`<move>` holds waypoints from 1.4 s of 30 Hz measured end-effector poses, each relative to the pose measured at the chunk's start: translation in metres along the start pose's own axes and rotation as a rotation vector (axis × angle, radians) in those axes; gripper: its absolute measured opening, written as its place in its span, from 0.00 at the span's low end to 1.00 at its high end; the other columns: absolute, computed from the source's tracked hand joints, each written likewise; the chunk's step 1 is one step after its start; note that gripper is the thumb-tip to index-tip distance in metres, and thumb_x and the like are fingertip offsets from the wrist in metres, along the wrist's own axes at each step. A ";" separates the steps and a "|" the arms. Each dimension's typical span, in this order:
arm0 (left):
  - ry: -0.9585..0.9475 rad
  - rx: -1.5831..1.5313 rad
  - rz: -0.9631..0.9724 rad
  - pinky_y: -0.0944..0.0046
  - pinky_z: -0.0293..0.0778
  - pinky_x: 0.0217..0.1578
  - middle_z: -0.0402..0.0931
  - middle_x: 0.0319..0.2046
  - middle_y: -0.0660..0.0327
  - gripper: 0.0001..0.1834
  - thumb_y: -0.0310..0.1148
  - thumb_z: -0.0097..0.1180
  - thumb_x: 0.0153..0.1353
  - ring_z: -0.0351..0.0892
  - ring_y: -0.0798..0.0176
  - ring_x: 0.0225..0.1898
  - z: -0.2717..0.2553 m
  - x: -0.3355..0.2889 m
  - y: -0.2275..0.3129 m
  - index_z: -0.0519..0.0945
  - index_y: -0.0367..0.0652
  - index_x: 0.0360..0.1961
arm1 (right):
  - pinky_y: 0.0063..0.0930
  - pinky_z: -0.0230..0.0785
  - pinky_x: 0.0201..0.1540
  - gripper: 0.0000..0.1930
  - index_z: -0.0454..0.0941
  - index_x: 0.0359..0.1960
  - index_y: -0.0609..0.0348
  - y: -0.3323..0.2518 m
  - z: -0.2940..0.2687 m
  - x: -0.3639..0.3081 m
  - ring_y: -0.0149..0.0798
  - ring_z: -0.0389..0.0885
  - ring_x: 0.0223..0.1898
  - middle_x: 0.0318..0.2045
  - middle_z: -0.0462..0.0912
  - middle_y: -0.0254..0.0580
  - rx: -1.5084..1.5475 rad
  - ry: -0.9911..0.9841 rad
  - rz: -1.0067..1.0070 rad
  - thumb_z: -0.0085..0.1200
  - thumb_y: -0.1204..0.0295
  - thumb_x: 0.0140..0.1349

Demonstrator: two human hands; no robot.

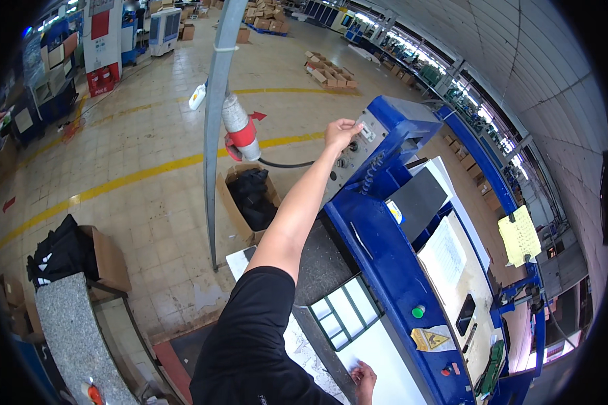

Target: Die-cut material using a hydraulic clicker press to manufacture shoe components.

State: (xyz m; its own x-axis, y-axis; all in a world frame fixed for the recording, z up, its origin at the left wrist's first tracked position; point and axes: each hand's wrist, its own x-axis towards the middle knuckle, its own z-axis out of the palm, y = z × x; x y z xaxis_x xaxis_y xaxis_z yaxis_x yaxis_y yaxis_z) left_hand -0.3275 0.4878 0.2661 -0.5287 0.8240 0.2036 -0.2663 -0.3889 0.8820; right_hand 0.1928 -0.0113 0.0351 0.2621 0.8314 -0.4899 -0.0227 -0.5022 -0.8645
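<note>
My left arm stretches forward to a blue machine's control box (402,121). My left hand (342,133) is at its grey panel (350,158), fingertips drawn together beside a small white-labelled fitting (367,133); what they pinch is too small to make out. Dark knobs sit on the panel below that hand. Close to my body, my right hand (365,382) hovers over or rests on a white work surface (385,361), fingers loosely bent and apart, nothing seen in them. Ahead of it lies a dark green rectangular frame with crossbars (345,313).
The machine's blue beam (392,277) carries a green button (419,311), a yellow warning label (432,339) and a red button (446,370). Beyond it are papers (443,251) and a phone (465,314). A grey post (217,128), hanging plug (240,125) and box of black cloth (250,199) stand left.
</note>
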 end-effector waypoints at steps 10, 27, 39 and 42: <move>-0.037 0.028 -0.012 0.68 0.73 0.44 0.82 0.40 0.58 0.22 0.45 0.65 0.58 0.79 0.68 0.42 0.000 -0.022 0.013 0.80 0.38 0.44 | 0.17 0.65 0.26 0.14 0.79 0.46 0.64 -0.027 0.009 -0.017 0.25 0.69 0.23 0.23 0.74 0.32 0.020 -0.113 0.010 0.49 0.66 0.67; -0.296 0.065 0.017 0.66 0.72 0.46 0.80 0.42 0.58 0.26 0.47 0.66 0.56 0.78 0.66 0.44 -0.014 0.001 0.003 0.77 0.39 0.48 | 0.18 0.62 0.16 0.15 0.76 0.38 0.65 0.025 -0.005 0.033 0.29 0.72 0.14 0.17 0.77 0.39 0.030 0.248 -0.024 0.45 0.63 0.67; -0.297 -0.001 0.039 0.69 0.72 0.45 0.78 0.39 0.59 0.26 0.46 0.67 0.55 0.77 0.68 0.41 -0.020 0.008 -0.003 0.76 0.37 0.45 | 0.20 0.53 0.12 0.14 0.73 0.30 0.60 0.026 0.008 0.038 0.29 0.66 0.09 0.13 0.73 0.38 0.048 0.367 -0.026 0.45 0.63 0.67; -0.325 -0.026 0.022 0.68 0.72 0.45 0.77 0.40 0.58 0.28 0.46 0.68 0.54 0.76 0.67 0.42 -0.013 0.004 -0.003 0.75 0.36 0.46 | 0.20 0.54 0.13 0.14 0.74 0.30 0.60 0.030 0.006 0.034 0.29 0.67 0.10 0.13 0.73 0.38 0.083 0.395 -0.023 0.45 0.63 0.67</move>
State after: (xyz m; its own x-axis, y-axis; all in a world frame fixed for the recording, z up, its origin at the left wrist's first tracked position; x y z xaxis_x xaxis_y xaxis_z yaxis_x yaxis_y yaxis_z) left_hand -0.3395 0.4866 0.2587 -0.2510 0.9021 0.3511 -0.2807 -0.4149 0.8655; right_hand 0.1949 0.0032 -0.0077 0.6141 0.6786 -0.4030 -0.0857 -0.4503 -0.8888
